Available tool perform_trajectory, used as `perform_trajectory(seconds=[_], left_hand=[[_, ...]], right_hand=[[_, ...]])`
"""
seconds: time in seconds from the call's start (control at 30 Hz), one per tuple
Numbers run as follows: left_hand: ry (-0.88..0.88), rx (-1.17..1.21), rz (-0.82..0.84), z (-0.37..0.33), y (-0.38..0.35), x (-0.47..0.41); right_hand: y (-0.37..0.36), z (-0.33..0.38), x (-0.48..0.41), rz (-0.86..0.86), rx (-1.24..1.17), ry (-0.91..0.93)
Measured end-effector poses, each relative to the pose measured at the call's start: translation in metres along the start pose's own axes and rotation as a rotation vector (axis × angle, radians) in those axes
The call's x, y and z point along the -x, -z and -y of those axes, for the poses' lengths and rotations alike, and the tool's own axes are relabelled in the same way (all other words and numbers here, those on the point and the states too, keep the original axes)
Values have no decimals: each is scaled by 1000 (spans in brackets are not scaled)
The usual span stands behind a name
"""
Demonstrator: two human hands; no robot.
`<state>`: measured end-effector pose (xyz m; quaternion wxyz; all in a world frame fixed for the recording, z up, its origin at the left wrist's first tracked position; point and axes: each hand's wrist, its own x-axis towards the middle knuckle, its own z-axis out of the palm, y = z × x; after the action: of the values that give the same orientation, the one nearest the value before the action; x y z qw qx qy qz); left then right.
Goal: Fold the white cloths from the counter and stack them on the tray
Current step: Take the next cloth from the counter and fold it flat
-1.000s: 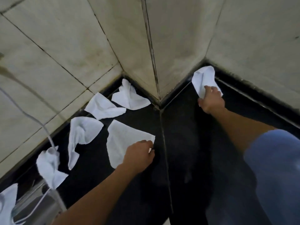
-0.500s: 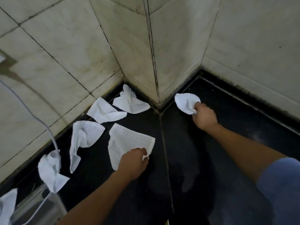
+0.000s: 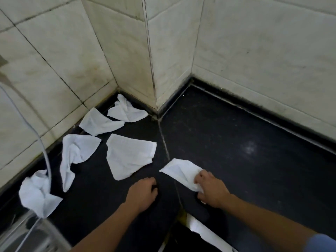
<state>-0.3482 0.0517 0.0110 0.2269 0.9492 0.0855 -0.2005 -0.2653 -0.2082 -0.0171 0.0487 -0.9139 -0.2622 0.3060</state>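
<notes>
Gripping a white cloth point(image 3: 181, 172), right hand point(image 3: 211, 191); left hand point(image 3: 142, 194) curled, empty, on counter point(image 3: 254, 160).

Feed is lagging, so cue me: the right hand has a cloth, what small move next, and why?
Probably bring the left hand across to the free corner of the cloth the right hand grips and spread it flat on the counter. It lies creased and unfolded, and the left hand holds nothing.

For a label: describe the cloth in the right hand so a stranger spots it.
From the jutting tiled wall corner, follow the black counter's seam toward the person. The thin white cloth straddles it, alone in being gripped, by the right hand.
</notes>
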Motion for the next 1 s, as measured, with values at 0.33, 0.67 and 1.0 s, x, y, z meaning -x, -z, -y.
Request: perform_trajectory(seconds=[0.33, 0.67, 1.0], left_hand=[[408, 499, -11, -24, -40, -35], [522, 502, -118, -52, -29, -91], [370, 489, -268, -47, -1, -116]], right_hand=[[23, -7, 1, -204, -268, -265], [17, -23, -2, -96, -559, -221], [92, -85, -95, -329, -632, -372]])
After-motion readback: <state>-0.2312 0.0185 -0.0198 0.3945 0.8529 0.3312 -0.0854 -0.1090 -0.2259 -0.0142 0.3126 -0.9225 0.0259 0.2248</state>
